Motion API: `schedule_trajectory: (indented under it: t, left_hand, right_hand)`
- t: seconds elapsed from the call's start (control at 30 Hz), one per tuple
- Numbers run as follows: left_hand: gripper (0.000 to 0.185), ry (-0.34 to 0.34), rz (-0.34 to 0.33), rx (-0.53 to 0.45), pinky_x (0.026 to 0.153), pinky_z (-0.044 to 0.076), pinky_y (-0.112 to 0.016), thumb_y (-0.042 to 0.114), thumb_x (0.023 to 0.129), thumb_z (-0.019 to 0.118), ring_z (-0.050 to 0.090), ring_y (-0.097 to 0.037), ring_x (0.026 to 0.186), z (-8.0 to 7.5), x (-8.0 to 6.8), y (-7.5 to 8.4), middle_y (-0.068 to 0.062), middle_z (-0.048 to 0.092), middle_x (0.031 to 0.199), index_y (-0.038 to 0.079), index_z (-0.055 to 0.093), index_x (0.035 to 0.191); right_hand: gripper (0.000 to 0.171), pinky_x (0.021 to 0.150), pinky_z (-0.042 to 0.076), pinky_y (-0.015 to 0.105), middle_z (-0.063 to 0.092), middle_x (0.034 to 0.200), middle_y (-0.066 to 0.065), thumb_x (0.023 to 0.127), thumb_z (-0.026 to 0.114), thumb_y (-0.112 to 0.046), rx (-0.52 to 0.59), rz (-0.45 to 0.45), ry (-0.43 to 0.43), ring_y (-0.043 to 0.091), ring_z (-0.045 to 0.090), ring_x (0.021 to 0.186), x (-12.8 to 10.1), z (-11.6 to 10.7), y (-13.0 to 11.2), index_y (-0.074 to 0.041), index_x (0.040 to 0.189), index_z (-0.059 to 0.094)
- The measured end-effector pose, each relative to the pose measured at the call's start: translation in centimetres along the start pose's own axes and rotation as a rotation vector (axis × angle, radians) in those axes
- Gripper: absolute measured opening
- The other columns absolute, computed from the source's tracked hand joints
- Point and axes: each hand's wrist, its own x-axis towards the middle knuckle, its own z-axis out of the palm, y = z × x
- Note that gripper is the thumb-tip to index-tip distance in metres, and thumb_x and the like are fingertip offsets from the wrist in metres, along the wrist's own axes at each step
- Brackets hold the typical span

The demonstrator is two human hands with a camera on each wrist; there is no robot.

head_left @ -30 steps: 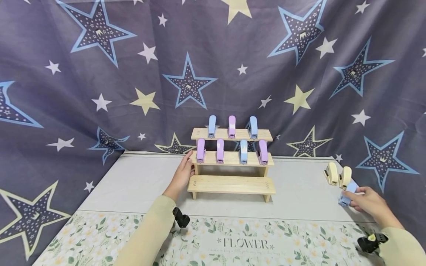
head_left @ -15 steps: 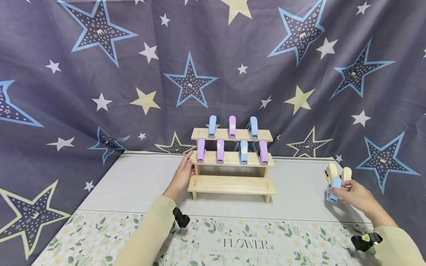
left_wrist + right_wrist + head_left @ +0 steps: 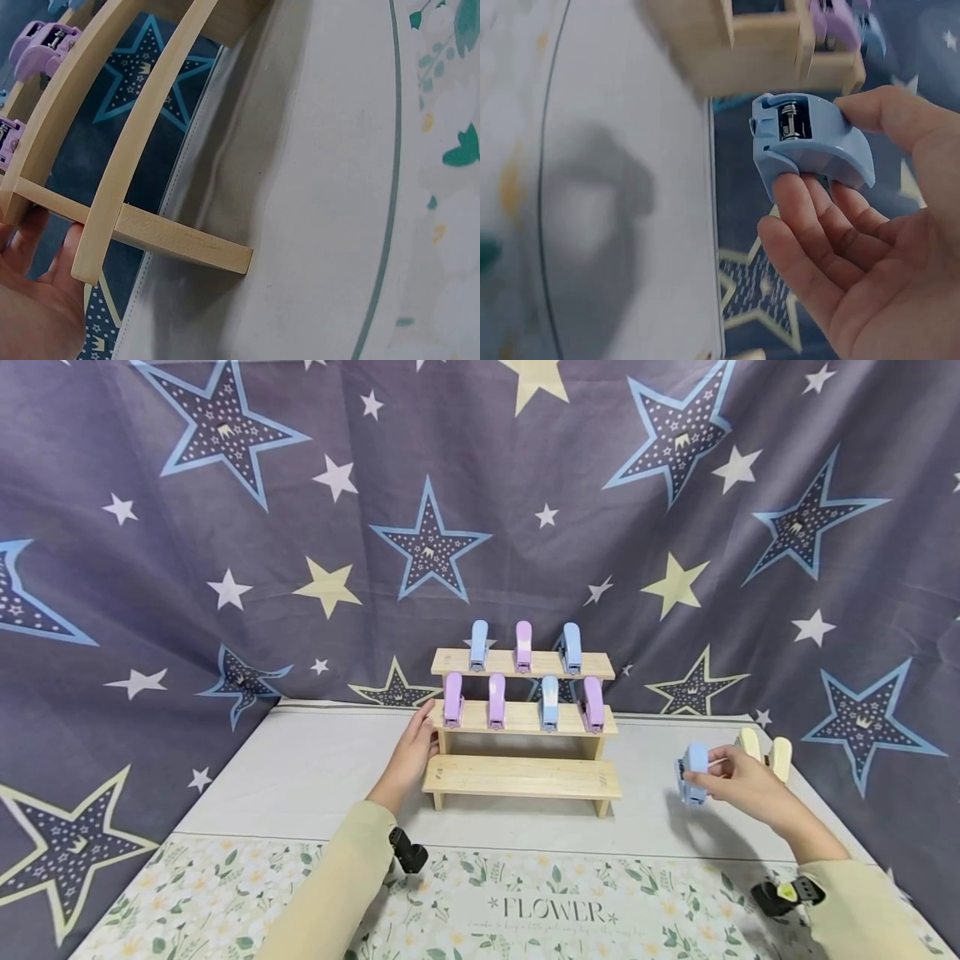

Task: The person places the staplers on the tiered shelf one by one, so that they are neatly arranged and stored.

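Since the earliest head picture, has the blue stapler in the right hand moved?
Yes. The blue stapler has been carried left, away from the cream staplers and toward the wooden rack.

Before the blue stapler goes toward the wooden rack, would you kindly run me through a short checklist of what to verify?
1. Right hand grips the blue stapler firmly, thumb above and fingers below: ok.
2. Stapler lifted off the table: ok.
3. Left hand steadies the wooden rack at its left end: ok.
4. Bottom shelf has free room: ok.
5. Path from the stapler to the rack is unobstructed: ok.
6. Two cream staplers behind the right hand stand undisturbed: cannot tell.
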Motion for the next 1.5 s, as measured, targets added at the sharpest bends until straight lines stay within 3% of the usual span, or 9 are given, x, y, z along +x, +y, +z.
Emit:
schedule_trajectory:
  t: [0.2, 0.6, 0.83, 1.17, 1.4, 1.5]
  left_hand:
    - [0.049, 0.018, 0.022, 0.022, 0.114, 0.037, -0.05, 0.022, 0.112, 0.025, 0.037, -0.044, 0.139, 0.0, 0.2, -0.9, -0.025, 0.026, 0.159, 0.015, 0.023, 0.161]
    - [0.049, 0.02, 0.03, 0.033, 0.113, 0.037, -0.051, 0.022, 0.112, 0.025, 0.038, -0.044, 0.139, 0.0, 0.1, -0.7, -0.026, 0.027, 0.159, 0.014, 0.023, 0.16]
    - [0.049, 0.016, 0.042, 0.011, 0.114, 0.037, -0.051, 0.02, 0.112, 0.025, 0.038, -0.045, 0.139, 0.1, 0.1, -0.7, -0.026, 0.027, 0.158, 0.012, 0.023, 0.16]
    - [0.05, 0.01, 0.04, 0.007, 0.113, 0.036, -0.052, 0.019, 0.111, 0.025, 0.037, -0.046, 0.139, 0.0, -0.1, -0.3, -0.028, 0.026, 0.158, 0.01, 0.022, 0.16]
    - [0.05, -0.016, 0.02, -0.008, 0.113, 0.035, -0.055, 0.012, 0.11, 0.025, 0.034, -0.05, 0.138, -0.1, -1.3, 1.9, -0.032, 0.024, 0.157, 0.002, 0.02, 0.159]
    - [0.05, -0.016, 0.017, -0.018, 0.113, 0.034, -0.056, 0.012, 0.11, 0.025, 0.034, -0.05, 0.139, -0.1, -1.0, 1.4, -0.032, 0.024, 0.157, 0.002, 0.02, 0.159]
  right_hand:
    - [0.049, 0.07, 0.053, 0.026, 0.065, 0.099, 0.011, 0.094, 0.072, -0.029, 0.063, -0.073, -0.029, 0.017, 0.06, 0.086, 0.4, 1.8, -3.0, 0.007, 0.119, 0.051]
    - [0.038, 0.067, 0.053, 0.025, 0.063, 0.093, 0.008, 0.089, 0.076, -0.019, 0.231, -0.191, -0.092, 0.018, 0.059, 0.081, 2.1, 6.9, -7.2, 0.003, 0.112, 0.054]
    - [0.035, 0.064, 0.05, 0.024, 0.059, 0.093, 0.008, 0.089, 0.076, -0.019, 0.268, -0.252, -0.127, 0.02, 0.055, 0.079, 3.5, 10.3, -9.5, 0.001, 0.109, 0.055]
    - [0.039, 0.062, 0.049, 0.027, 0.062, 0.093, 0.004, 0.087, 0.079, -0.028, 0.262, -0.262, -0.138, 0.018, 0.056, 0.078, 5.0, 14.9, -13.0, -0.005, 0.11, 0.057]
    - [0.038, 0.067, 0.051, 0.028, 0.062, 0.094, 0.001, 0.087, 0.08, -0.029, 0.266, -0.26, -0.122, 0.016, 0.057, 0.081, 5.6, 17.7, -15.0, -0.008, 0.11, 0.058]
    - [0.039, 0.066, 0.05, 0.028, 0.062, 0.095, 0.001, 0.087, 0.079, -0.03, 0.288, -0.269, -0.13, 0.017, 0.056, 0.081, 6.0, 18.7, -15.7, -0.009, 0.111, 0.057]
